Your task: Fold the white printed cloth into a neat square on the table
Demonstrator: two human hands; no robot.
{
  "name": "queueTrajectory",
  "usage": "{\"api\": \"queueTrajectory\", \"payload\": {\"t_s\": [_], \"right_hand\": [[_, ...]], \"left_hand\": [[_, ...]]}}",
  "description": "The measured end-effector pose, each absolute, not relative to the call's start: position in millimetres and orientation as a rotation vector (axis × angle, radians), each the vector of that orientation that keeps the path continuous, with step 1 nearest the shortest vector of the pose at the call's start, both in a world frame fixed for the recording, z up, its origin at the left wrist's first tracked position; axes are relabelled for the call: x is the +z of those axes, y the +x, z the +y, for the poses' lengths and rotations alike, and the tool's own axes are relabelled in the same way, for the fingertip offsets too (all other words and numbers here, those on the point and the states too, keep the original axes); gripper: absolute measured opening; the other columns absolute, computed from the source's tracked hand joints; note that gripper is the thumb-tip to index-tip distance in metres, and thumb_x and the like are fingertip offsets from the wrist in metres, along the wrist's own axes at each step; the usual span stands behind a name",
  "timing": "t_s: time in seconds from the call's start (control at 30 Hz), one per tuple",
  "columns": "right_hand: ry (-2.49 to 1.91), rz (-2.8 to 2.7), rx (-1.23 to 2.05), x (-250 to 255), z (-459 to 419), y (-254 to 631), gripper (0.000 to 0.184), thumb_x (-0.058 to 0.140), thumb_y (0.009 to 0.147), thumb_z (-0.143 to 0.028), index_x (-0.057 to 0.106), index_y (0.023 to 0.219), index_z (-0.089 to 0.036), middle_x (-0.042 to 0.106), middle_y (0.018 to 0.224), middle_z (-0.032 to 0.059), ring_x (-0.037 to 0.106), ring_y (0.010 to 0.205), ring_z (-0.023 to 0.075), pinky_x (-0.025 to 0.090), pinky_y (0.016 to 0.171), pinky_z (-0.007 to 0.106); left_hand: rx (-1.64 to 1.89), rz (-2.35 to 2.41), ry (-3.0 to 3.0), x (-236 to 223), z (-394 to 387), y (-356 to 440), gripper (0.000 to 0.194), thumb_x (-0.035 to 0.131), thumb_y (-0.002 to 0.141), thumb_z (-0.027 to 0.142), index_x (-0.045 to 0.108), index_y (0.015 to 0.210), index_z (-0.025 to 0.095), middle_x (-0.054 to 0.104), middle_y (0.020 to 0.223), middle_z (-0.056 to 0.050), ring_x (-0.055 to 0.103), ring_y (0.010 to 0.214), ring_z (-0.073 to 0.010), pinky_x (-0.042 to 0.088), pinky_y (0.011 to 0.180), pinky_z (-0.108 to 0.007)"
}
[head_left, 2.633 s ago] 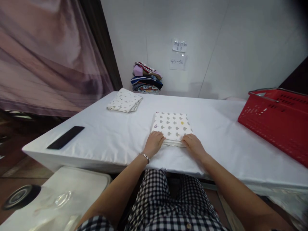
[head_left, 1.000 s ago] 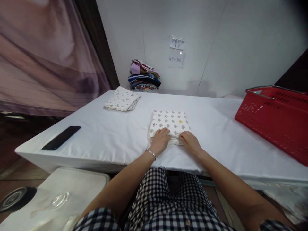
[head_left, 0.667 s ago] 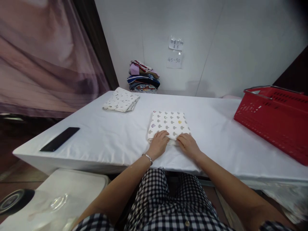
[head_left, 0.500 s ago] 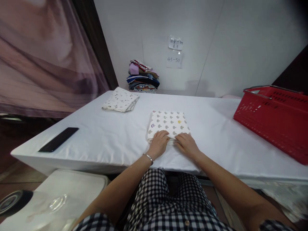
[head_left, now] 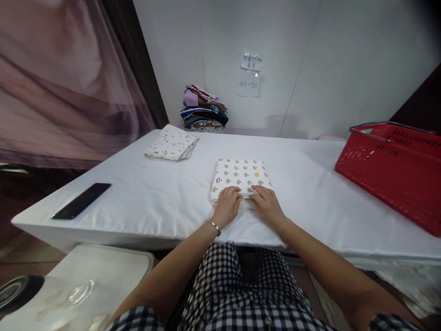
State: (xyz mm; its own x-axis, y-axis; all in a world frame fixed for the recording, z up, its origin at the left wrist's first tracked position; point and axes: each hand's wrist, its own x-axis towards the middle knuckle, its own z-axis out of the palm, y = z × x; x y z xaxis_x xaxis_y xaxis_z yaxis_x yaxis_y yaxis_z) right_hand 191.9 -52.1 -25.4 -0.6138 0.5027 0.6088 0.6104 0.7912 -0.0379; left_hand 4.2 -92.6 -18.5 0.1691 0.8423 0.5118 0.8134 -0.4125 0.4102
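Note:
A white folded cloth [head_left: 239, 174] with grey mushroom-like prints and a few coloured ones lies flat on the table before me. My left hand [head_left: 227, 205], with a bracelet at the wrist, closes on the left part of its near edge. On the right part of that edge, my right hand [head_left: 269, 207] has its fingers on top and its thumb at the layered fold. Between the two hands the stacked layers show. Parts of the cloth's near corners are hidden under my fingers.
A white-covered table [head_left: 151, 197] spans the view. Another folded printed cloth [head_left: 172, 143] lies at the back left, a flat black object [head_left: 81, 201] at the left. A red basket [head_left: 396, 172] stands at the right. Behind the table is a fabric pile [head_left: 205, 112]; a white stool-like surface [head_left: 103, 271] sits lower left.
My right fingers have shifted slightly up onto the cloth, and the near fold between my hands shows a little more. The cloth stays in place.

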Motion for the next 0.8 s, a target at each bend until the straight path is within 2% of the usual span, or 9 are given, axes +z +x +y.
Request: {"api": "queueTrajectory", "payload": {"t_s": [0.13,0.33,0.53,0.8], "right_hand": [[-0.920,-2.387,-0.265,-24,-49,195,0.014,0.050,0.087,-0.018,0.061,0.095,-0.020,0.056,0.122,0.0088,0.042,0.118,0.0253,0.034,0.092,0.043],[-0.803,-2.357,-0.325,-27,-51,205,0.016,0.047,0.088,-0.015,0.062,0.084,-0.018,0.056,0.123,0.0064,0.043,0.118,0.0222,0.035,0.092,0.039],[-0.737,-2.401,-0.308,-29,-56,213,0.019,0.045,0.090,-0.018,0.063,0.084,-0.019,0.055,0.125,0.0056,0.042,0.119,0.0215,0.039,0.092,0.038],[-0.776,-2.377,-0.287,-30,-57,212,0.020,0.045,0.089,-0.016,0.063,0.079,-0.019,0.060,0.110,0.0065,0.047,0.109,0.0207,0.040,0.087,0.034]], "left_hand": [[1.074,1.676,2.429,-18,-92,4,0.013,0.043,0.088,0.018,0.054,0.084,0.019,0.056,0.109,-0.005,0.047,0.106,-0.0173,0.037,0.093,-0.036],[0.957,1.677,2.628,-19,-94,2,0.018,0.040,0.090,0.020,0.058,0.090,0.020,0.058,0.112,-0.005,0.047,0.111,-0.0186,0.034,0.096,-0.040],[0.867,1.676,2.718,-21,-96,1,0.015,0.048,0.087,0.024,0.059,0.097,0.021,0.057,0.118,-0.005,0.046,0.113,-0.0196,0.032,0.100,-0.041],[0.878,1.733,2.805,-23,-95,3,0.015,0.046,0.087,0.019,0.061,0.089,0.021,0.059,0.112,-0.004,0.048,0.108,-0.0192,0.034,0.097,-0.039]]}}
